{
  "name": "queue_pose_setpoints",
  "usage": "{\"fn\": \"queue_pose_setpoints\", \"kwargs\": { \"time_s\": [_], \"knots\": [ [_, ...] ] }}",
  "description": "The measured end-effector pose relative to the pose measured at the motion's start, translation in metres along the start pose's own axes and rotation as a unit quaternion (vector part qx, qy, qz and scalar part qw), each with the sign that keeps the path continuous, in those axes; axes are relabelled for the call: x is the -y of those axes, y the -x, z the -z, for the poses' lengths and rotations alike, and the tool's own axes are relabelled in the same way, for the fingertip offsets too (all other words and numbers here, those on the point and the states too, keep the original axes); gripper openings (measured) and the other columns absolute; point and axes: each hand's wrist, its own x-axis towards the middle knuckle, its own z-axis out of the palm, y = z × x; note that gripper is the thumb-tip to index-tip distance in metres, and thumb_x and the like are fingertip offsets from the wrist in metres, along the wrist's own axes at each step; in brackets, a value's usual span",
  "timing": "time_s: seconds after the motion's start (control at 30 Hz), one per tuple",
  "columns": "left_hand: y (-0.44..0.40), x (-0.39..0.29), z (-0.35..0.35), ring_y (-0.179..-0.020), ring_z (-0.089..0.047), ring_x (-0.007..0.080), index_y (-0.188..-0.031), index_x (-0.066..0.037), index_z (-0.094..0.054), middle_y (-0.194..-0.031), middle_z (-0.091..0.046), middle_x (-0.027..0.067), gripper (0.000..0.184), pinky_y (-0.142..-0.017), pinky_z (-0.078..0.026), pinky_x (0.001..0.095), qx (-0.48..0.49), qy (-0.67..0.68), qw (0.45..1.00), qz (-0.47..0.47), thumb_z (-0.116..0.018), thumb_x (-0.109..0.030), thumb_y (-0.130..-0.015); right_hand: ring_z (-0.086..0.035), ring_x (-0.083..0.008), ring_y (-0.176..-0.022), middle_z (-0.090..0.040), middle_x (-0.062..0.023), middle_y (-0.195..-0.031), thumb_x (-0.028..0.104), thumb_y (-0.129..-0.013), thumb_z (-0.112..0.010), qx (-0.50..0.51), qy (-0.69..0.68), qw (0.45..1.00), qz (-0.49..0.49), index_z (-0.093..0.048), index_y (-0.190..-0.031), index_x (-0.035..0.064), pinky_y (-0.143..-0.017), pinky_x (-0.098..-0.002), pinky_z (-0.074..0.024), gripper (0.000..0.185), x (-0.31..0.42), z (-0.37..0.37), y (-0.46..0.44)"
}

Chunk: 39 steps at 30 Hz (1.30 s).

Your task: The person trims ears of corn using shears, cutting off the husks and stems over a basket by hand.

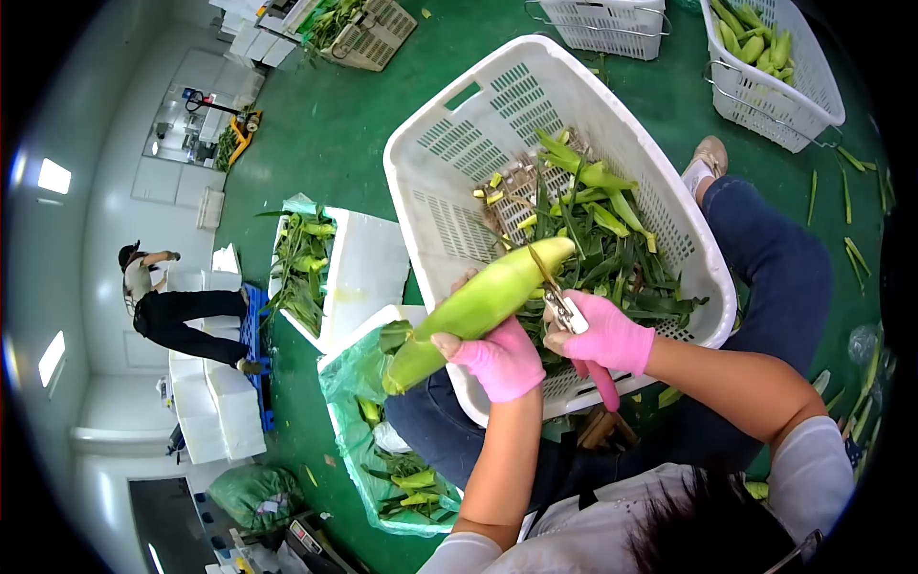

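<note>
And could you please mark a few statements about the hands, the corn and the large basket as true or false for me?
The left hand holds a green ear of corn. True.

The shears are in the left hand. False: the right hand holds them.

The large white basket in front of the person contains green leaves. True.

Both hands are without gloves. False: each wears a pink glove.

The shears are at the dark green leafy end of the ear. False: their blades are at its pale end.
</note>
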Motion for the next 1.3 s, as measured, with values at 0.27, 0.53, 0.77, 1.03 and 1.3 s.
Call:
{"fn": "queue_pose_setpoints", "kwargs": {
  "time_s": [0.27,0.53,0.77,1.03,1.3],
  "knots": [
    [-0.025,-0.027,0.037,-0.121,-0.059,0.0268,-0.127,-0.012,-0.059,-0.126,-0.066,0.0073,0.058,-0.091,-0.051,0.045,-0.08,0.179,0.95,0.244,-0.063,-0.057,-0.092,-0.065,-0.011,-0.068,-0.067,-0.0039,-0.083,0.012,-0.087,-0.075,0.2,-0.077,0.963,-0.165,-0.06,-0.106,0.0033,-0.058,-0.0278,-0.0558,0.025,0.053,0.009,0.023],
    [0.009,-0.077,0.063,-0.051,-0.053,0.0208,-0.119,-0.003,-0.051,-0.08,-0.059,0.0052,0.064,-0.051,-0.047,0.0356,0.208,0.309,0.869,0.326,-0.044,-0.064,-0.099,-0.065,-0.0228,-0.067,-0.064,-0.0163,-0.085,0.026,-0.081,-0.077,0.504,-0.283,0.779,-0.241,-0.058,-0.105,-0.0075,-0.056,-0.0361,-0.0571,0.046,0.025,0.022,0.048],
    [0.048,-0.124,0.142,-0.101,-0.062,0.0303,-0.156,-0.012,-0.038,-0.147,-0.05,0.0216,0.092,-0.076,-0.06,0.0432,0.159,0.285,0.825,0.462,-0.058,-0.073,-0.09,-0.064,-0.0324,-0.101,-0.062,-0.0166,-0.111,0.053,-0.092,-0.068,0.196,-0.387,0.901,0.01,-0.051,-0.127,0.001,-0.093,-0.0516,-0.0529,0.065,0.062,0.011,0.028],
    [0.213,-0.263,0.271,-0.105,-0.066,0.0278,-0.139,-0.006,-0.045,-0.118,-0.063,0.0146,0.059,-0.095,-0.055,0.0434,-0.172,-0.103,0.945,0.257,-0.067,-0.037,-0.094,-0.059,-0.0355,-0.124,-0.063,-0.0141,-0.131,0.048,-0.1,-0.053,0.029,-0.368,0.898,-0.24,-0.055,-0.135,0.0017,-0.105,-0.0466,-0.0492,0.058,0.008,0.01,0.041],
    [0.541,-0.28,0.468,-0.111,-0.068,0.0321,-0.126,0.0,-0.065,-0.118,-0.07,0.0191,0.066,-0.099,-0.052,0.0406,-0.429,-0.604,0.461,0.488,-0.084,-0.028,-0.07,-0.056,-0.0395,-0.126,-0.059,-0.0189,-0.134,0.05,-0.095,-0.064,0.121,-0.146,0.874,-0.446,-0.047,-0.148,0.0115,-0.096,-0.0675,-0.0505,0.068,-0.015,-0.049,0.08]
  ]
}}
